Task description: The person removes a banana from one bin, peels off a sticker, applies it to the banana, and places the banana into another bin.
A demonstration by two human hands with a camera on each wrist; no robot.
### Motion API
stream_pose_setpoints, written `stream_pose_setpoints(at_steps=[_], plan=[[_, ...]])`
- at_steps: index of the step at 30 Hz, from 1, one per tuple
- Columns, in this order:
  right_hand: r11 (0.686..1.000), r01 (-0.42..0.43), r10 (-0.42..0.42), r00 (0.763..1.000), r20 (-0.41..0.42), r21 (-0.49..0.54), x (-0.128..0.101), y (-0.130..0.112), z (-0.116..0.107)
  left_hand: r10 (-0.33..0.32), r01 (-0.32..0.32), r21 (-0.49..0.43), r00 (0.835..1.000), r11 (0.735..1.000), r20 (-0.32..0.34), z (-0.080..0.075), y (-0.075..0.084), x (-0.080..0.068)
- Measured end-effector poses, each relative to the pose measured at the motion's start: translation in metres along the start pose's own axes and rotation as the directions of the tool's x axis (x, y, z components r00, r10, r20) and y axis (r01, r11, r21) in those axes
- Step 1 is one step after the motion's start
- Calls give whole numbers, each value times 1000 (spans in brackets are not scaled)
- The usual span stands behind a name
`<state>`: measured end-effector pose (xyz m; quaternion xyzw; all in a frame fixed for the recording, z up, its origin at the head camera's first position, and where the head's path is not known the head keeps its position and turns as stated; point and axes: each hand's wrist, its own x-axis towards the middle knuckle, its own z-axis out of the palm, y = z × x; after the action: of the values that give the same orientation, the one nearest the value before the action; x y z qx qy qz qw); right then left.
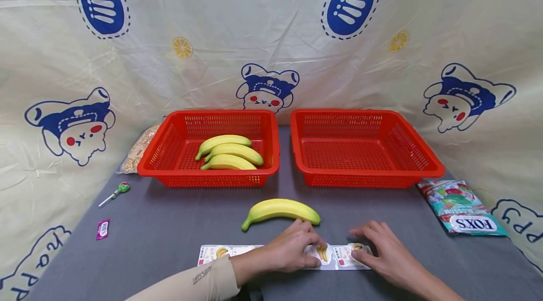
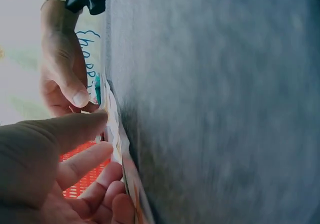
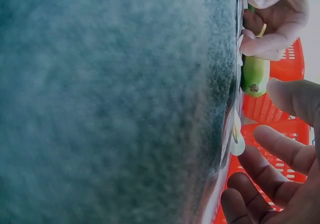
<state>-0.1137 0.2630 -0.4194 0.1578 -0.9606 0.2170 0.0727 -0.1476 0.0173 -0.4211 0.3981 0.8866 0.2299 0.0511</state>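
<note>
A strip of banana-picture stickers (image 1: 205, 255) lies on the grey table near the front. My left hand (image 1: 292, 248) rests on the strip, thumb and forefinger on either side of one round banana sticker (image 1: 324, 255). My right hand (image 1: 392, 255) is at the strip's right end, thumb and fingers apart around another sticker (image 1: 357, 247). The right wrist view shows a sticker's edge (image 3: 238, 143) standing up from the strip beside the right fingers. A single banana (image 1: 280, 208) lies just behind the left hand.
A red basket (image 1: 208, 179) at the back left holds 3 bananas (image 1: 233, 151). Another red basket (image 1: 365, 180) stands beside it. A Fox's candy bag (image 1: 462, 209) lies at the right. A lollipop (image 1: 123, 187), small purple packet (image 1: 102, 229) and bag of pale pieces (image 1: 137, 152) are at the left.
</note>
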Motion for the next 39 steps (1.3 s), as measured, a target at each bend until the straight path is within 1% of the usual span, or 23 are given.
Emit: stream_pose_setpoints(at_steps=[2,7,9,11,15,18,21,25,28,32,36,39], plan=[[1000,-19,19,999,38,-4,0,2,0,8,-8,13,1000,1000,4,3,-1,0],[997,-77,77,988,131,-6,0,5,-1,40,-40,39,999,998,-14,9,-2,-2],[996,-90,89,984,151,1,0,7,-1,36,-35,27,999,999,-20,10,-2,-2],[996,-87,84,984,155,12,0,9,0,25,-25,5,999,1000,-24,11,-3,-2],[992,-120,113,977,180,30,0,12,2,0,-1,-38,1000,999,-21,12,-4,-2],[983,-176,161,960,231,46,2,14,3,-6,5,-55,1000,998,-17,13,-5,-2],[974,-215,187,943,276,72,4,16,3,-5,4,-66,1000,998,-11,14,-5,-1],[966,-242,206,931,303,88,6,17,4,-8,8,-86,1000,996,-1,15,-6,-1],[967,-242,207,931,301,84,5,18,5,-13,13,-96,1000,995,0,15,-6,-1],[972,-221,192,941,278,79,4,19,5,-19,19,-103,1000,995,-1,15,-6,-2],[982,-173,151,959,240,74,2,19,5,-21,21,-107,1000,994,0,15,-6,-2],[992,-122,111,973,204,42,1,18,5,-20,20,-111,1000,994,0,15,-6,-2]])
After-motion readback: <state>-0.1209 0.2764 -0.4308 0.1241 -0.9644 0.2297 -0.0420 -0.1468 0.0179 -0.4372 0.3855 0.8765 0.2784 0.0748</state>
